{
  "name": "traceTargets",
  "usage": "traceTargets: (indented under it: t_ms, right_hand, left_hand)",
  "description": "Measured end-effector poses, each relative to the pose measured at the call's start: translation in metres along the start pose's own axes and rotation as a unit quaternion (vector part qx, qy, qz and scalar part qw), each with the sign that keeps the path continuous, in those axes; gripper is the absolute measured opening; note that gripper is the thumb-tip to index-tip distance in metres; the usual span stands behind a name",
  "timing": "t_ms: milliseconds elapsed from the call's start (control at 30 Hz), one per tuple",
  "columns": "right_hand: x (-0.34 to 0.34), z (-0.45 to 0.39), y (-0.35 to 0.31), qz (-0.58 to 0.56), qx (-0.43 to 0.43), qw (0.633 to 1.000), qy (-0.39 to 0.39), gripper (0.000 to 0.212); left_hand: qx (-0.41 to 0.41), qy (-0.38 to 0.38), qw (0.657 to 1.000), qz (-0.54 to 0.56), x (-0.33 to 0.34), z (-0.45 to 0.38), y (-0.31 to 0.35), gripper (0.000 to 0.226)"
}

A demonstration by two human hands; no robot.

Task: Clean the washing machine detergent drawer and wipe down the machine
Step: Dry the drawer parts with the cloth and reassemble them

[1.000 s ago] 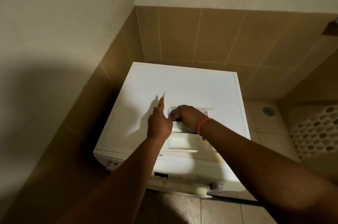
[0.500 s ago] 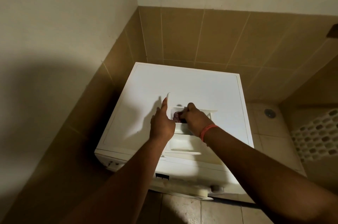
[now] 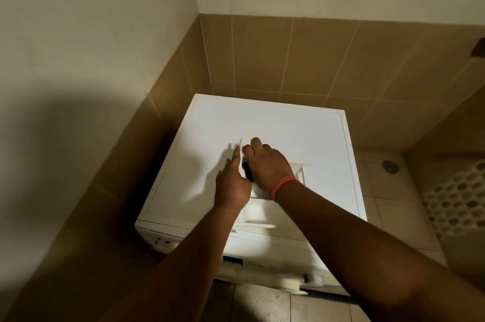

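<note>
A white washing machine [image 3: 275, 127] stands in a tiled corner, seen from above. Its detergent compartment [image 3: 301, 173] is open in the top, near the front. My left hand [image 3: 232, 185] holds the compartment's white lid [image 3: 242, 149] upright, with the index finger lying along it. My right hand [image 3: 265, 166], with an orange band on the wrist, reaches into the left end of the compartment with its fingers curled. It grips a dark cloth [image 3: 246, 170], and only a small part of the cloth shows under the hand.
Brown wall tiles close in the machine at the left and back. On the tiled floor to the right are a round drain [image 3: 390, 166] and a white perforated basket [image 3: 456, 206]. A knob [image 3: 313, 279] sticks out of the machine's front panel.
My right hand has slid left and forward inside the compartment, up against the raised lid. My left hand has kept the lid upright.
</note>
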State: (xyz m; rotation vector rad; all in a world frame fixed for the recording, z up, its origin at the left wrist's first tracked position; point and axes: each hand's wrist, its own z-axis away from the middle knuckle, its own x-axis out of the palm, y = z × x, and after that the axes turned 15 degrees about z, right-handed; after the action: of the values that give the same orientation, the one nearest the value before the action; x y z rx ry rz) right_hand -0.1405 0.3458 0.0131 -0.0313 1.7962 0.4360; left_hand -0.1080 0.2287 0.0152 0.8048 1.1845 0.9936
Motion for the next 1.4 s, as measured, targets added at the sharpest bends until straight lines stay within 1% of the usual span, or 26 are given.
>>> traceTargets:
  t_ms: [33,100,167,200,267,367,500,567,700,800,900,967,1033,1133,1233,1300,1400]
  right_hand:
    - [0.003,-0.002,0.001,0.007,0.01,1.0,0.007,0.034]
    - [0.003,-0.003,0.005,-0.003,0.051,0.999,-0.016,0.047]
    - [0.001,-0.002,0.014,-0.003,0.093,0.994,-0.052,0.064]
    - [-0.001,0.0,0.019,-0.001,0.108,0.991,-0.084,0.071]
    - [0.001,0.007,0.033,0.017,0.131,0.982,-0.133,0.079]
    - [0.01,0.02,0.059,0.024,0.152,0.972,-0.179,0.077]
    - [0.02,0.032,0.079,0.018,0.149,0.96,-0.237,0.075]
    - [0.021,0.032,0.077,0.026,0.122,0.966,-0.225,0.072]
    - [0.019,0.025,0.063,0.042,0.029,0.987,-0.155,0.068]
    - [0.012,0.007,0.042,0.018,0.012,0.991,-0.129,0.066]
    - [0.003,-0.01,0.023,-0.005,-0.001,0.992,-0.122,0.061]
    - [0.004,-0.011,0.025,0.014,-0.018,0.989,-0.144,0.053]
    - [0.009,-0.006,0.034,0.021,-0.01,0.984,-0.179,0.049]
    - [0.018,0.008,0.056,0.01,0.042,0.97,-0.241,0.058]
    - [0.023,0.023,0.091,0.01,0.102,0.945,-0.31,0.067]
    - [0.025,0.028,0.099,0.016,0.097,0.942,-0.321,0.065]
    - [0.021,0.028,0.088,0.02,0.06,0.957,-0.283,0.061]
  left_hand:
    - [-0.001,0.0,1.0,-0.005,0.0,0.0,0.0,0.092]
    - [-0.005,0.001,1.0,-0.015,0.0,-0.002,0.0,0.093]
    - [-0.004,-0.001,1.0,-0.02,-0.001,-0.003,-0.002,0.096]
    - [-0.001,-0.003,1.0,-0.02,-0.002,-0.004,-0.004,0.097]
    - [0.005,-0.006,1.0,-0.015,-0.002,-0.003,-0.003,0.101]
    - [0.016,-0.003,1.0,-0.016,-0.002,-0.003,-0.004,0.103]
    - [0.015,-0.002,1.0,-0.017,0.0,-0.004,-0.006,0.105]
    - [0.011,-0.001,1.0,-0.021,0.0,-0.004,-0.005,0.104]
    - [0.018,0.0,0.999,-0.035,0.001,-0.004,-0.004,0.104]
    - [0.027,-0.002,0.999,-0.039,0.002,-0.003,-0.003,0.102]
    - [0.026,0.0,0.999,-0.033,0.002,-0.005,-0.004,0.093]
    - [0.025,0.0,0.999,-0.037,0.002,-0.006,-0.005,0.093]
    - [0.017,-0.003,0.999,-0.039,0.001,-0.006,-0.006,0.095]
    - [0.009,-0.004,0.999,-0.036,0.0,-0.006,-0.006,0.1]
    - [0.004,0.0,0.999,-0.033,0.001,-0.003,-0.004,0.102]
    - [0.011,-0.008,0.999,-0.029,0.004,0.0,-0.001,0.106]
    - [0.019,-0.006,0.999,-0.033,0.008,0.0,0.001,0.106]
